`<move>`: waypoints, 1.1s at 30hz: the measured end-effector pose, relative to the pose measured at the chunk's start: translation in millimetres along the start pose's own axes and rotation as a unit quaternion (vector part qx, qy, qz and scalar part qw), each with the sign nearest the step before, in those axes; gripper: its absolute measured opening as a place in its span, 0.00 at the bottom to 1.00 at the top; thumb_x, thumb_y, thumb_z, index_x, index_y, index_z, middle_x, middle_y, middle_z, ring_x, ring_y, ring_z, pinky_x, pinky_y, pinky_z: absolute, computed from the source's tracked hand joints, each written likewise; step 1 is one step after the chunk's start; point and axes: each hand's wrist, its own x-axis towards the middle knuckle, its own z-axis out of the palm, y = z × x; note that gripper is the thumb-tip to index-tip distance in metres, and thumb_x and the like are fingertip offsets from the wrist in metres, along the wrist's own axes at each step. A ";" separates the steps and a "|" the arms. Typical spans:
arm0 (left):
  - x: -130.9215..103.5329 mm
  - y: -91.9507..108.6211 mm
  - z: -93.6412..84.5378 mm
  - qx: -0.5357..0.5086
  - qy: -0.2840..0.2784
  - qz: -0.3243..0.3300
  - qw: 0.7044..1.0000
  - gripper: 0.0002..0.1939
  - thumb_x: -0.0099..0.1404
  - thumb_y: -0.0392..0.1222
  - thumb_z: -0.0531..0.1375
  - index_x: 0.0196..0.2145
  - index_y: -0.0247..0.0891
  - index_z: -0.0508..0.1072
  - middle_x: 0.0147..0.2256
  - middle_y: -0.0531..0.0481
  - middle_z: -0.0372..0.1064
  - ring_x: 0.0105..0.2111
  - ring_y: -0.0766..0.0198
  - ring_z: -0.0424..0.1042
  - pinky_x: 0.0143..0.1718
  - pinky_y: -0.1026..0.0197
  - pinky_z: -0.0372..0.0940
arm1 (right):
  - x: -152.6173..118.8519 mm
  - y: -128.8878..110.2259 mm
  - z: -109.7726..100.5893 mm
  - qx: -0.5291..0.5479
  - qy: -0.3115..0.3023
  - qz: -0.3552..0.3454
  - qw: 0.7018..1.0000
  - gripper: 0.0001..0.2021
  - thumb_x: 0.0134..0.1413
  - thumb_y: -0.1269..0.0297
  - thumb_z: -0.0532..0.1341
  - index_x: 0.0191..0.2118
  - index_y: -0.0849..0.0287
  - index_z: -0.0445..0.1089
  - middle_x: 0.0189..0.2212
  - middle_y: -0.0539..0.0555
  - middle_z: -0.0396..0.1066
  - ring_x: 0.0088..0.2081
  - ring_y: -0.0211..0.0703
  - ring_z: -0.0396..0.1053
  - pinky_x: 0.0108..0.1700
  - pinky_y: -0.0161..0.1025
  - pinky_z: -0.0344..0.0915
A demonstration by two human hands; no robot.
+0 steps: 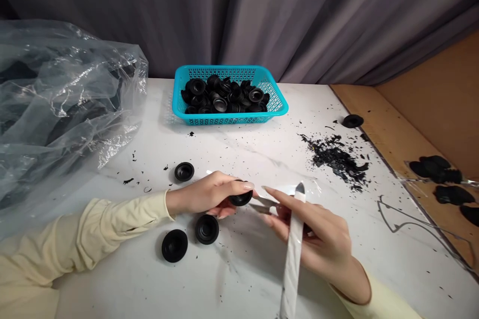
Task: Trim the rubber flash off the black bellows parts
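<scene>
My left hand (209, 194) pinches a small round black rubber bellows-like cap (240, 198) between thumb and fingers. My right hand (318, 234), just to its right, has curled fingers around a long tool wrapped in white (294, 254) with a dark pointed tip. Thin grey blade-like pieces (262, 204) show between the right fingertips and the cap; whether they belong to the same tool I cannot tell. Around my left hand lie three loose black caps: one behind it (184, 172), one below it (207, 229) and one nearer me (174, 245).
A blue perforated basket (232, 118) full of black ribbed caps stands at the back. Clear plastic bagging (75, 94) fills the left. Black scraps (340, 159) are heaped at right, near a lone cap (353, 120), a bent wire (411, 222) and a cardboard edge (377, 129).
</scene>
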 end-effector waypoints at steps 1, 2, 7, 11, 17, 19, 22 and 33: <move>0.4 -0.4 -0.6 0.003 -0.001 0.001 1.000 0.21 0.68 0.54 0.48 0.34 0.33 0.70 0.15 0.58 0.57 0.13 0.73 0.51 0.15 0.67 0.48 | -0.7 0.2 1.0 -0.002 -0.026 -0.015 1.000 0.15 0.61 0.66 0.60 0.53 0.58 0.65 0.21 0.47 0.67 0.18 0.35 0.62 0.20 0.34 0.60; 0.7 -0.5 -0.8 0.007 -0.002 0.000 1.000 0.22 0.68 0.54 0.47 0.33 0.33 0.70 0.16 0.57 0.59 0.12 0.73 0.51 0.16 0.67 0.48 | -1.8 0.7 2.4 -0.006 -0.047 -0.029 0.998 0.16 0.62 0.66 0.58 0.55 0.59 0.63 0.20 0.47 0.66 0.18 0.35 0.61 0.19 0.34 0.59; 2.5 0.4 1.4 0.030 -0.012 -0.029 0.999 0.26 0.68 0.58 0.45 0.36 0.33 0.71 0.15 0.57 0.59 0.13 0.73 0.52 0.18 0.67 0.51 | -9.4 8.0 11.7 -0.065 -0.063 -0.114 0.989 0.24 0.60 0.81 0.51 0.61 0.63 0.56 0.22 0.49 0.68 0.19 0.37 0.62 0.19 0.36 0.55; 4.0 0.8 4.0 0.039 -0.006 -0.045 0.998 0.32 0.68 0.61 0.42 0.34 0.31 0.72 0.16 0.55 0.60 0.14 0.72 0.54 0.21 0.65 0.54 | -10.0 10.2 13.4 -0.085 -0.066 -0.168 0.980 0.27 0.59 0.83 0.51 0.64 0.70 0.50 0.22 0.51 0.68 0.19 0.39 0.63 0.18 0.36 0.53; 6.4 -2.6 1.3 -0.008 0.027 0.021 0.999 0.29 0.69 0.56 0.39 0.53 0.34 0.67 0.28 0.48 0.68 0.20 0.69 0.62 0.20 0.66 0.55 | -7.2 4.5 10.3 -0.066 -0.030 -0.150 0.986 0.22 0.59 0.82 0.51 0.59 0.68 0.59 0.20 0.49 0.67 0.18 0.38 0.61 0.18 0.36 0.54; 5.4 -4.7 -0.4 -0.036 0.037 0.064 0.997 0.25 0.69 0.51 0.43 0.57 0.38 0.63 0.40 0.43 0.69 0.27 0.66 0.67 0.22 0.66 0.59 | -6.5 1.9 10.1 -0.042 0.002 -0.085 0.995 0.17 0.59 0.81 0.52 0.51 0.62 0.66 0.21 0.48 0.68 0.19 0.37 0.63 0.20 0.34 0.58; 1.8 -6.0 0.4 -0.016 0.027 0.110 0.993 0.24 0.64 0.42 0.53 0.58 0.41 0.62 0.52 0.42 0.63 0.41 0.59 0.69 0.29 0.64 0.65 | -5.2 -1.9 11.0 -0.026 0.054 -0.005 0.998 0.12 0.58 0.80 0.55 0.42 0.59 0.68 0.21 0.48 0.68 0.20 0.36 0.65 0.21 0.32 0.61; -1.4 -4.1 4.3 -0.046 0.019 0.095 0.994 0.21 0.63 0.38 0.58 0.54 0.39 0.63 0.44 0.41 0.70 0.41 0.58 0.73 0.27 0.65 0.66 | 0.9 -3.8 5.9 0.073 0.076 0.096 0.990 0.08 0.54 0.72 0.62 0.41 0.56 0.70 0.22 0.47 0.69 0.20 0.36 0.67 0.22 0.31 0.65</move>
